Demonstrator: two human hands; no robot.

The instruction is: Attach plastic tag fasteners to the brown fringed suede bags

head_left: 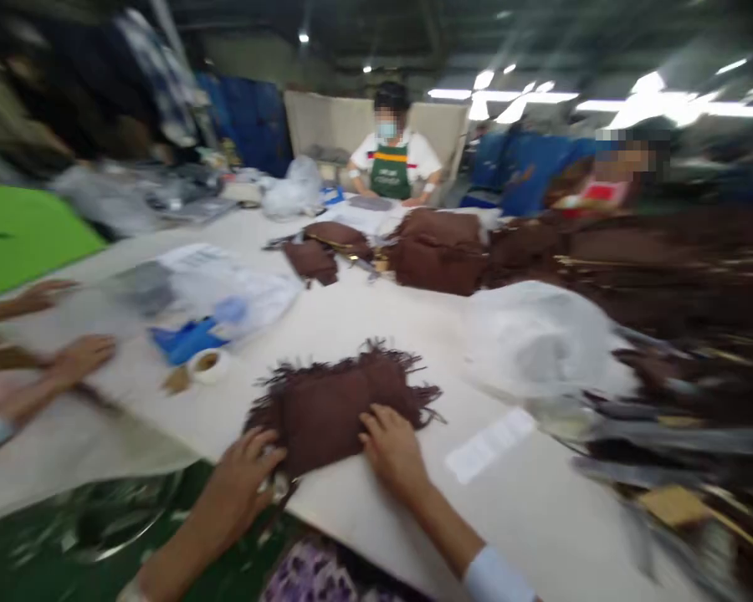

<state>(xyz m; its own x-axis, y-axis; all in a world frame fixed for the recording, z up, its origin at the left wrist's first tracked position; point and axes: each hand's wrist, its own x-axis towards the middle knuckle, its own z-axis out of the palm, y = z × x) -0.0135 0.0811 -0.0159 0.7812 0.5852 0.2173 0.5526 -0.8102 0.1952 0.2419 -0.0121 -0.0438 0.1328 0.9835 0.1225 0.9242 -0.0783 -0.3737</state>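
A dark brown fringed bag (326, 410) lies on the white table (376, 322) in front of me, its fringe spread along the far edge and right side. At its near left corner is my left hand (244, 472), fingers curled round the edge there. My right hand (392, 447) rests on the bag's right part with the fingers spread flat. A white printed strip (489, 443) lies to the right of the bag. The picture is blurred by motion.
Brown bags (439, 251) are piled at the back and right. Clear plastic (540, 334) lies right of centre. Left stand a tape roll (208, 365) and blue item (188, 339), near another person's hands (84, 355). A masked person (392, 159) works opposite.
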